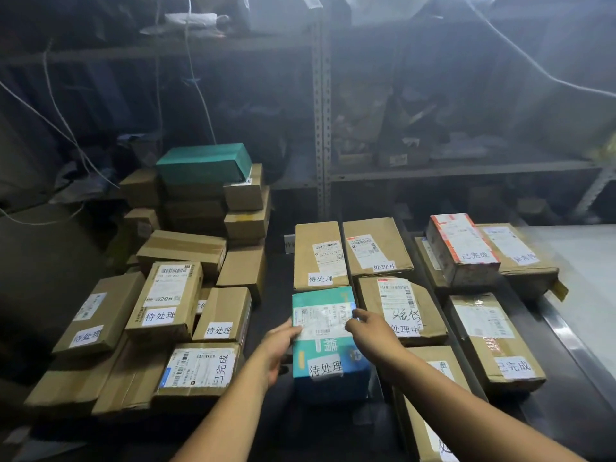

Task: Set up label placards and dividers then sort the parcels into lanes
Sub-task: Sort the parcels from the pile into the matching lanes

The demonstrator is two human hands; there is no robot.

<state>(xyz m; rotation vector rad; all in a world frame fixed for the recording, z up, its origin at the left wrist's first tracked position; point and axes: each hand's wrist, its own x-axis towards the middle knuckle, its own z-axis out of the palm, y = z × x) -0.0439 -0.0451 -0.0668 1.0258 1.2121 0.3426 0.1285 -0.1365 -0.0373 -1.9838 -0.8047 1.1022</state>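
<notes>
A teal and blue parcel [328, 341] with a white 待处理 label lies in the left lane, behind it a brown parcel [318, 255] with the same label. My left hand [278, 348] grips the teal parcel's left edge. My right hand [373, 328] rests on its right top edge. A thin dark divider [348, 258] separates this lane from the middle lane, where brown parcels [375, 246] marked 处理中 lie. The right lane holds a red and white parcel [461, 248] and a brown one [496, 341] marked 已完成. A small placard [289, 244] stands behind the left lane.
A heap of unsorted brown cartons [173, 295] fills the left side, topped by a green box [204, 162]. Metal shelving [321, 128] with clutter rises behind. A pale flat surface [580, 255] lies at the far right. Cords hang from above.
</notes>
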